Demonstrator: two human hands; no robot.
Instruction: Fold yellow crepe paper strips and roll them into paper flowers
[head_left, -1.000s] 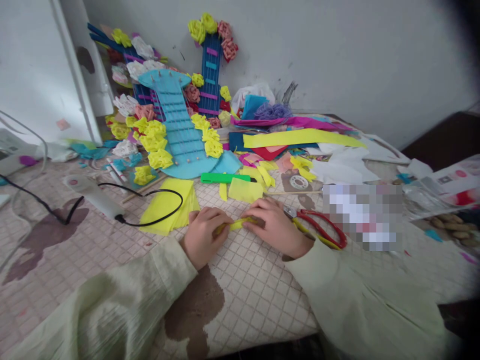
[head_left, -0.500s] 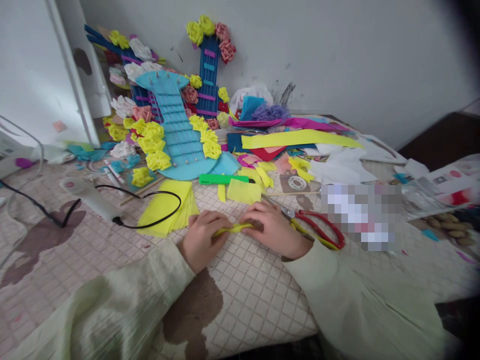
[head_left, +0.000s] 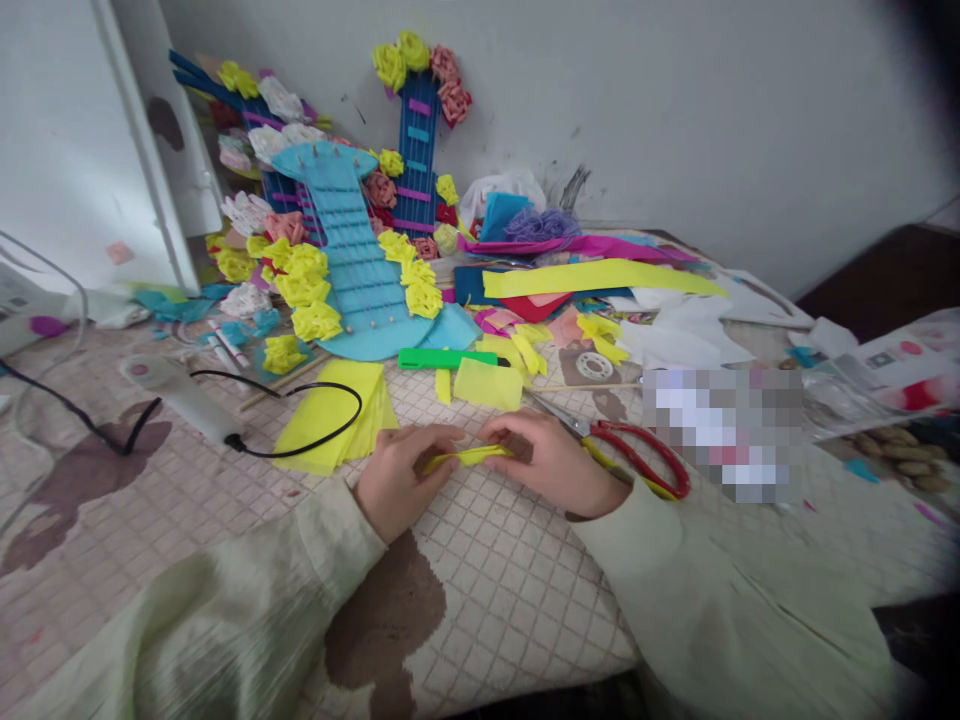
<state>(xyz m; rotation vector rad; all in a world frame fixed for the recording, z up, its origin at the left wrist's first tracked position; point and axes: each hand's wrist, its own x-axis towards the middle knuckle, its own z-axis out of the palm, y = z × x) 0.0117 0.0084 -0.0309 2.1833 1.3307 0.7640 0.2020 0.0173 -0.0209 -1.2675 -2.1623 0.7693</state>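
1. The left hand (head_left: pixel 401 475) and the right hand (head_left: pixel 551 460) lie knuckles up on the checked cloth (head_left: pixel 487 590), with their fingertips almost meeting.
2. A yellow paper strip (head_left: pixel 469 457) runs between them. The fingers of each hand are pinched shut on one end, which seems to keep it stretched and slightly raised off the cloth.
3. Both wrists rest on the cloth, probably to steady such small finger work.
4. Red-handled scissors (head_left: pixel 637 455) lie just beside the right fingers, untouched. The blades point away past the fingertips and the handles sit near the wrist, within easy reach.
5. Just ahead of the left fingers is a stack of yellow sheets (head_left: pixel 330 415). A black cord (head_left: pixel 361 405) loops over it to a white glue gun (head_left: pixel 184 395), well off to the left.
6. A yellow square (head_left: pixel 491 382) and a green bar (head_left: pixel 448 358) lie ahead of both sets of fingertips.
7. Far beyond the fingers, a blue guitar-shaped model (head_left: pixel 360 270) trimmed with paper flowers stands by the wall.
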